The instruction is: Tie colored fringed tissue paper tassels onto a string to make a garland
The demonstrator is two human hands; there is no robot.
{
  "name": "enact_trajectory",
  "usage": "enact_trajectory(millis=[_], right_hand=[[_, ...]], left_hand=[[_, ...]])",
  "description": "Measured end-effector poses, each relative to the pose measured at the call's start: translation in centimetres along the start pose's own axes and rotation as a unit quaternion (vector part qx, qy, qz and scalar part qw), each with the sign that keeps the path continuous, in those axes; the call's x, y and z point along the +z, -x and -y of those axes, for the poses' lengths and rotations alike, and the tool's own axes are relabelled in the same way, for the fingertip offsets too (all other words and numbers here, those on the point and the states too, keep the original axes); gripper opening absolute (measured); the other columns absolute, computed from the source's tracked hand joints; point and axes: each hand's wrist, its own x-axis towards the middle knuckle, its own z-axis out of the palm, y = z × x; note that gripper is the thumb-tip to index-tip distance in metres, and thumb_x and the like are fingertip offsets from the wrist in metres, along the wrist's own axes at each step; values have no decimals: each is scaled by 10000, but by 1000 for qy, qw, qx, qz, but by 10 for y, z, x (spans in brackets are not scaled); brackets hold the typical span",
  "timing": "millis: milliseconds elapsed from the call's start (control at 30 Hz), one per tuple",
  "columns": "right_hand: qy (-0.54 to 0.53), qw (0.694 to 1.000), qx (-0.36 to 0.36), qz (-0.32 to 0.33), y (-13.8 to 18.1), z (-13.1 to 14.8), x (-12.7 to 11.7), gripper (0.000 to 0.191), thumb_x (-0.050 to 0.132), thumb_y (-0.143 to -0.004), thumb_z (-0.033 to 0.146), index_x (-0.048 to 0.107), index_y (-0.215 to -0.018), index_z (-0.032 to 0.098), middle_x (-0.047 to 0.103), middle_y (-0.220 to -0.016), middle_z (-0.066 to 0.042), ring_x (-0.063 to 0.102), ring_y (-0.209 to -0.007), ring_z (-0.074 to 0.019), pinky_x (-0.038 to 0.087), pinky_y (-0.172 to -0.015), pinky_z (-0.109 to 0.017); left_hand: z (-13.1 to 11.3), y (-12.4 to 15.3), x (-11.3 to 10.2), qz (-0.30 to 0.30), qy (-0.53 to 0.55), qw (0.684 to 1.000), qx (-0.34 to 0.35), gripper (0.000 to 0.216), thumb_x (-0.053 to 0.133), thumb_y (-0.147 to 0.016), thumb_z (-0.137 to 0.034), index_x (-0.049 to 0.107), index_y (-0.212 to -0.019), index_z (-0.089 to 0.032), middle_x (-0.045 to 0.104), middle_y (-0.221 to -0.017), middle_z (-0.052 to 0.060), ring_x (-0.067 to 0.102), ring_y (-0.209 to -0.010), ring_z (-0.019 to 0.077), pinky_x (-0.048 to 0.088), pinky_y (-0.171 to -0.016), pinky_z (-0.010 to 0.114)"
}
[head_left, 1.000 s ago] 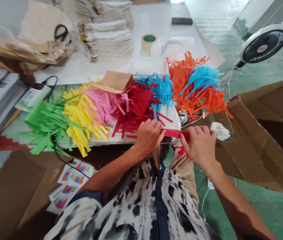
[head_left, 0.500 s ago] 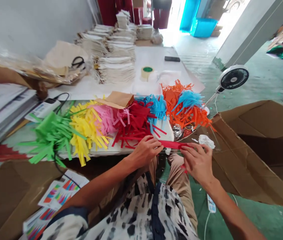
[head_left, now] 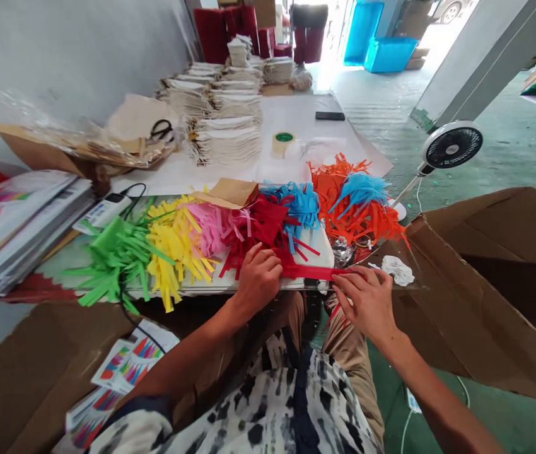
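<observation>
Between my two hands a red paper strip runs level along the table's front edge. My right hand pinches its right end, and thin red ends hang below those fingers. My left hand is closed with bent fingers at the strip's left end, close by the red fringed paper. Fringed bundles lie in a row behind: green, yellow, pink, blue and orange, with a second blue tassel on the orange one.
A brown paper piece lies over the red and pink fringes. Behind are a tape roll, a black phone, scissors and stacked white bundles. A fan and an open cardboard box stand right.
My left hand has moved left, away from my right hand, so a longer stretch of red strip shows between them. My right hand still holds its end. The view has shifted slightly.
</observation>
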Motion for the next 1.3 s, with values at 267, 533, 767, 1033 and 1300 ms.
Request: enact_trajectory(millis=[267, 533, 767, 1033, 1300], right_hand=[[4, 999, -10, 43, -15, -8, -1, 149, 661, -1008, 314, 777, -1097, 282, 807, -1046, -18, 620, -1200, -280, 270, -1047, -499], [-7, 999, -20, 47, -20, -20, 4, 170, 608, -1042, 305, 774, -1073, 281, 804, -1077, -16, 627, -1190, -261, 254, -1055, -491], [-27, 998, 34, 46, -22, -23, 7, 216, 581, -1052, 374, 757, -987, 267, 794, -1027, -25, 605, -1147, -264, 260, -1009, -465], [-31, 990, 104, 91, -33, -26, 7, 248, 626, -1012, 424, 715, -876, 237, 765, -933, -47, 569, -1043, -282, 260, -860, -429], [16, 988, 86, 126, -43, -22, 6, 233, 625, -983, 355, 656, -800, 215, 744, -888, -80, 549, -979, -291, 264, -828, -439]], left_hand=[[-30, -31, 28, 108, 141, 982, 67, 118, 604, -1011, -175, 710, -1062, -183, 737, -1059, 67, 631, -974, 208, 561, -882, 354], [-21, -35, 31, 130, 151, 979, 32, 147, 577, -1048, -238, 705, -1060, -166, 740, -1082, 68, 632, -1022, 203, 538, -950, 346], [-18, -30, 27, 122, 144, 980, -60, 225, 573, -1059, -303, 713, -923, -192, 739, -991, 53, 622, -948, 192, 512, -891, 364], [-14, -33, 17, 123, 150, 966, -173, 197, 675, -1000, -332, 716, -858, -202, 704, -955, 29, 579, -945, 203, 458, -879, 379], [-16, -39, 23, 137, 72, 974, -163, 216, 696, -964, -316, 657, -791, -193, 681, -912, 49, 584, -922, 229, 456, -821, 395]])
